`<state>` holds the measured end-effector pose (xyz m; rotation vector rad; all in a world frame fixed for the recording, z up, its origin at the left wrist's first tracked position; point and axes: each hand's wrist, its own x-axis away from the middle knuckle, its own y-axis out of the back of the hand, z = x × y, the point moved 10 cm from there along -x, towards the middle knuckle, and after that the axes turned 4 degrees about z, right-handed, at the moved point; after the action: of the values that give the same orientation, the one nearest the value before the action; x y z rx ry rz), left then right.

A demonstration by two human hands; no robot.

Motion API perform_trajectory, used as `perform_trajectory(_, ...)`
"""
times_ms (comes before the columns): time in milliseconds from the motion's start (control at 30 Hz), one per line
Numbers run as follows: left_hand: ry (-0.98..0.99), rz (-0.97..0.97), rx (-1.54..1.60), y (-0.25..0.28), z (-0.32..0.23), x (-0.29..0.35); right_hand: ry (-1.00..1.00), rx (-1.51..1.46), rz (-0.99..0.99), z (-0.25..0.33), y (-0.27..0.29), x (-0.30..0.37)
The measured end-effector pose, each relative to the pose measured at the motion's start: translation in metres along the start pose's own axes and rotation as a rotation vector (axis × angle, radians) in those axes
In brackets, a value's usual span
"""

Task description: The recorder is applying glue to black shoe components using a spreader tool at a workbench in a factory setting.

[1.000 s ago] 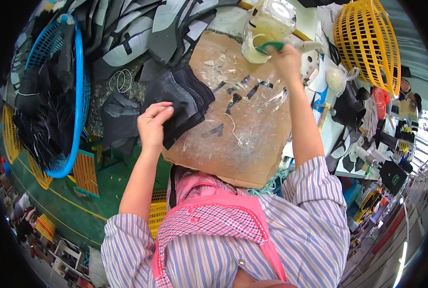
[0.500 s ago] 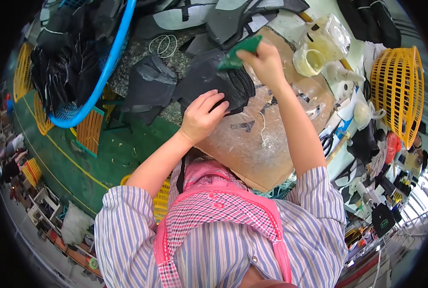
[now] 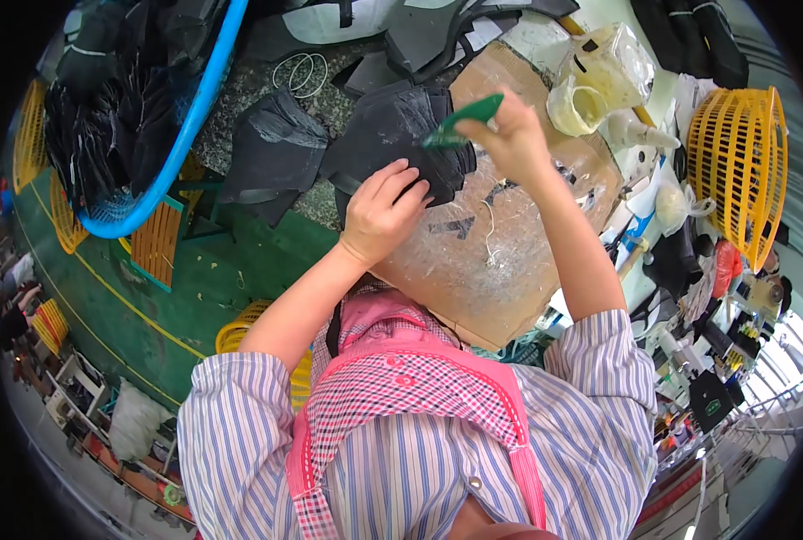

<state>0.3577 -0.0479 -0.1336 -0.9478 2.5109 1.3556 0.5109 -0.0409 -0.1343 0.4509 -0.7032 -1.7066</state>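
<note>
A fanned stack of black sheet pieces (image 3: 379, 126) lies at the front of the worktop, its layered edges turned to the right. My left hand (image 3: 386, 211) rests on its near side, fingers stretched and pressing lightly on the top piece. Between thumb and fingers, my right hand (image 3: 514, 139) grips a flat green scraper (image 3: 464, 121). The scraper is tilted over the stack's right part; whether its edge touches the top piece I cannot tell. Pale streaks mark the stack. To its left lies a second black stack (image 3: 275, 148), also streaked.
Brown cardboard (image 3: 509, 261) covers the worktop under my right arm. A glue-crusted yellowish container (image 3: 577, 106) stands beyond it. A blue-rimmed basket (image 3: 181, 162) of black pieces is at left, a yellow basket (image 3: 739, 171) at right. White rings (image 3: 300, 75) lie behind the stacks.
My right hand has come nearer to me and slightly right, bringing the green scraper from the stack's far edge down over its right side. My left hand stays on the stack.
</note>
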Motion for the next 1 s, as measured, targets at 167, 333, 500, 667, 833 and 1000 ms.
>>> perform_trajectory(167,0.893,-0.158,0.521,0.009,0.095,0.014,-0.230,-0.240,-0.007,-0.055,0.037,0.059)
perform_trajectory(333,0.775,-0.586,0.547,0.066,0.133,0.017,-0.185,0.546,-0.970,-0.102,0.133,0.096)
perform_trajectory(500,0.269,-0.581,-0.532,0.188,0.006,-0.030,-0.228,-0.300,-0.853,-0.170,0.155,0.102)
perform_trajectory(667,0.309,0.179,-0.533,0.069,0.085,0.021,-0.318,-0.339,-0.726,-0.156,0.134,0.104)
perform_trajectory(833,0.071,0.173,-0.030,0.027,0.007,-0.022,-0.123,-0.713,-0.347,-0.078,0.040,0.044)
perform_trajectory(1000,0.092,0.289,0.000,-0.009,0.008,-0.020,-0.030,-0.314,-0.245,-0.049,0.002,-0.027)
